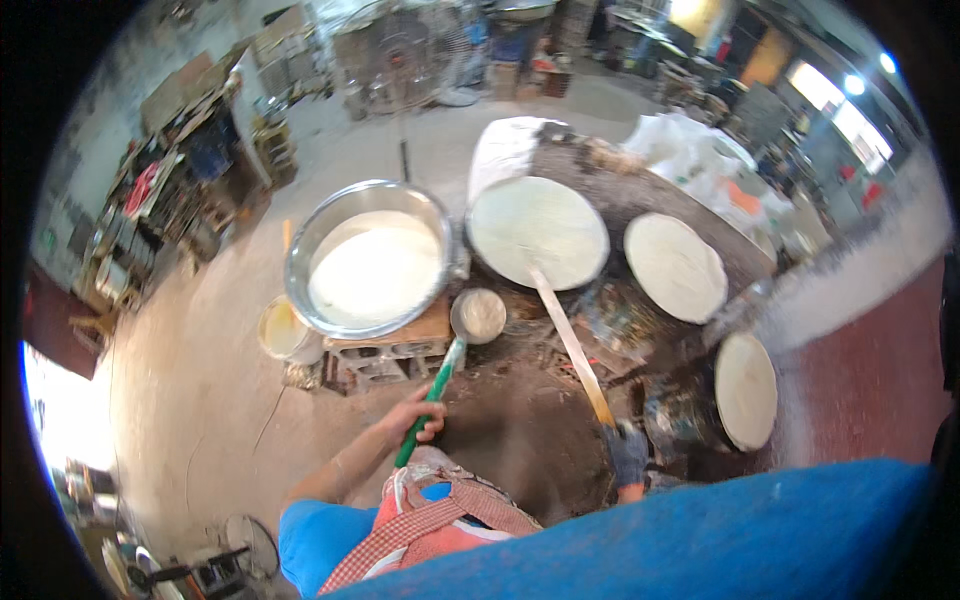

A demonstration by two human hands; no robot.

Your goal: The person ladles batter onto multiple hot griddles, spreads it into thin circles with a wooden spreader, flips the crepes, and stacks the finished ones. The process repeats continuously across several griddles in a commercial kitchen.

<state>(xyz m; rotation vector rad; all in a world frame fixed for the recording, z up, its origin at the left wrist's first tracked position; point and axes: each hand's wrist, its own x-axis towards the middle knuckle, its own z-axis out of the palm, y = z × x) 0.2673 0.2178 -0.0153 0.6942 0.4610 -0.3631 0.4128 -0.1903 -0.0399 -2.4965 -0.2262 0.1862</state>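
Note:
My left hand (422,412) is closed around the green handle of a ladle (480,314), whose round metal cup holds pale liquid. The cup hangs between a wide steel basin (299,250) of white batter (375,270) and a round pan. A white, batter-like layer (530,225) covers that pan's top. In a dark glove, my right hand (627,452) grips the near end of a long flat wooden paddle (568,338). The paddle's far tip touches the white layer near its front edge.
Two more pale rounds (675,268) top stove openings to the right. Cinder blocks (385,365) support the basin, with a white bucket (285,328) to its left. White plastic sheeting (690,150) lies behind the stove, and a large fan (400,60) stands at the back.

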